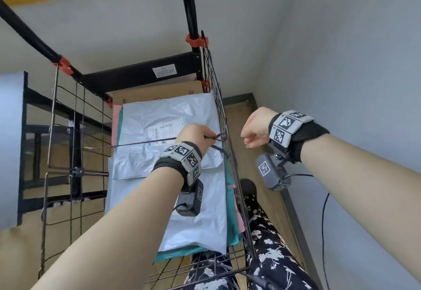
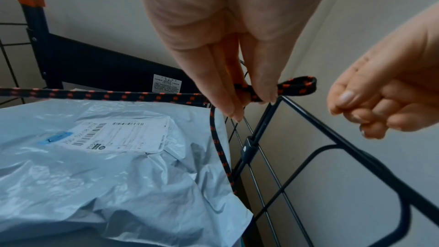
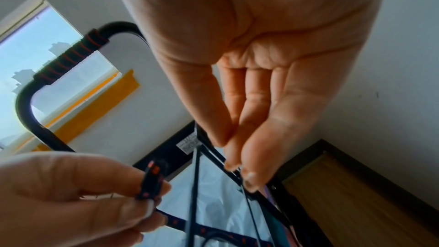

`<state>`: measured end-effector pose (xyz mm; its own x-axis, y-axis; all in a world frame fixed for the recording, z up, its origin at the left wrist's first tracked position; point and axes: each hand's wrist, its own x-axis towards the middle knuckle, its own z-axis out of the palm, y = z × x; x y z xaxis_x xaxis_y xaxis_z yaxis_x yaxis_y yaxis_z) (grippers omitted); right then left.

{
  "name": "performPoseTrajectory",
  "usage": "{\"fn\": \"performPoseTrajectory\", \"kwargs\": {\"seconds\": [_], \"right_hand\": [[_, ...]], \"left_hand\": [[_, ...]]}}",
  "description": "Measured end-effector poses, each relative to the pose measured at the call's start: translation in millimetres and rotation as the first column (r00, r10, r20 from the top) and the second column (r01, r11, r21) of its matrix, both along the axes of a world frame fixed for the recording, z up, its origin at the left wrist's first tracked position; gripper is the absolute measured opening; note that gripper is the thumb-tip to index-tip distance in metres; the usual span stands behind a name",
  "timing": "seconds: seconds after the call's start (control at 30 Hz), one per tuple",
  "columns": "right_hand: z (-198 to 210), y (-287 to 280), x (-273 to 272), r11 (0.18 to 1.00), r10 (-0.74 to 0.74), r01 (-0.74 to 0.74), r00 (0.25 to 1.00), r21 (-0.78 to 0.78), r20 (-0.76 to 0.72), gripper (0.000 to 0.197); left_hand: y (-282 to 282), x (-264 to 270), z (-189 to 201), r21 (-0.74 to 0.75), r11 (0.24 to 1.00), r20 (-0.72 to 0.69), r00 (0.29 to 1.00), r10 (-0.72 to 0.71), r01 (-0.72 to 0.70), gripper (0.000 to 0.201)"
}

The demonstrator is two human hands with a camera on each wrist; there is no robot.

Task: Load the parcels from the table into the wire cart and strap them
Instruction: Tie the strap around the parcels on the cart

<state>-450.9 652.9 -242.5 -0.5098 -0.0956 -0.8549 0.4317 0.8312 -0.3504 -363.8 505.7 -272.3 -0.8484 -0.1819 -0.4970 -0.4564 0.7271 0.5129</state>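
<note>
The left hand (image 1: 195, 136) pinched a loop of the black-and-orange cord (image 2: 99, 95) at the wire cart's right rim (image 2: 306, 117). The right hand (image 1: 255, 128) hung just beside it, fingers loosely curled, holding nothing. The cord stretched across the grey parcels (image 1: 173, 116) stacked inside the cart.

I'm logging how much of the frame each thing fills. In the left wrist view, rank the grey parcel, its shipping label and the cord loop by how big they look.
Largest to smallest in the left wrist view:
1. Grey parcel
2. Shipping label
3. Cord loop, pinched by the left hand

The loop sits nearer the camera, yet it looks smallest.
</note>
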Motion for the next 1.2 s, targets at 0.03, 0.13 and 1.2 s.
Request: {"fn": "performPoseTrajectory", "kwargs": {"seconds": [0.03, 0.13, 1.2], "right_hand": [[-10.6, 0.9, -2.5, 1.000, 0.015, -0.015, 1.000, 0.019, -0.009, 0.022], [-46.0, 0.4, -7.0, 0.988, 0.132, -0.134, 0.991, 0.082, 0.030, 0.017], [-152.5, 1.7, -35.7, 0.862, 0.475, -0.496, 0.863, -0.103, -0.173, 0.016]], "left_hand": [[0.7, -0.2, -4.2, 0.010, 1.000, 0.006, 1.000, 0.024, -0.024, 0.022], [5.4, 0.1, -17.6, 0.020, 0.996, 0.029, 0.996, 0.088, -0.089, 0.020], [35.8, -14.1, -80.3, 0.293, 0.631, 0.314, 0.696, 0.646, -0.718, 0.023]]}}
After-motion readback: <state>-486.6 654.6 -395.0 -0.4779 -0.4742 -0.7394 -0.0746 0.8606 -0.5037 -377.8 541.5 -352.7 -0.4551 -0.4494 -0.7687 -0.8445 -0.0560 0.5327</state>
